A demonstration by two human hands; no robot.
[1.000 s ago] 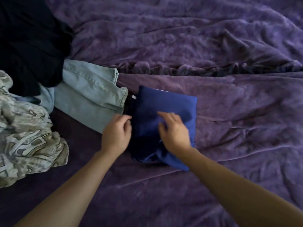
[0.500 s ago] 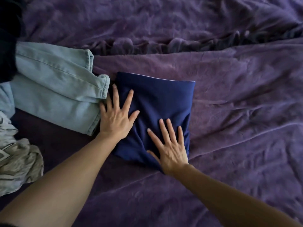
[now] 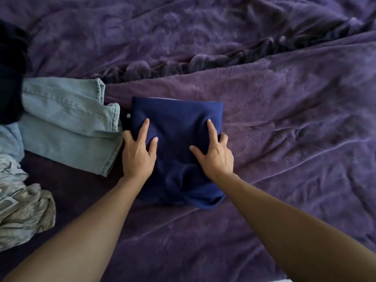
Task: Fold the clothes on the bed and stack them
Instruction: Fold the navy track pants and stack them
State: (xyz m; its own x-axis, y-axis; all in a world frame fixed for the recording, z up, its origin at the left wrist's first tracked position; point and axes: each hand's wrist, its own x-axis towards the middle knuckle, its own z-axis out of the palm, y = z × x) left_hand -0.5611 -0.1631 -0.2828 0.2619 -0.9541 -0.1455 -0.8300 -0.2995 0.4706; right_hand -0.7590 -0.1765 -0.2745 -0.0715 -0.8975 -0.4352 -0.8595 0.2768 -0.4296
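A folded navy blue garment (image 3: 177,123) lies in the middle of the purple bed cover (image 3: 284,119). My left hand (image 3: 138,153) holds its left side, index finger and thumb on top, the other fingers curled down over the edge. On the opposite side my right hand (image 3: 215,155) grips the same way, with its outer fingers tucked over the right edge. The near end of the garment bunches below my wrists.
Light blue jeans (image 3: 65,127) lie folded just left of the navy garment, almost touching my left hand. A crumpled grey patterned cloth (image 3: 22,210) sits at the lower left, and dark clothing (image 3: 10,78) at the far left edge.
Both hands lay flat on top of the navy garment half a second ago. They have slid outward and now curl around its left and right edges.
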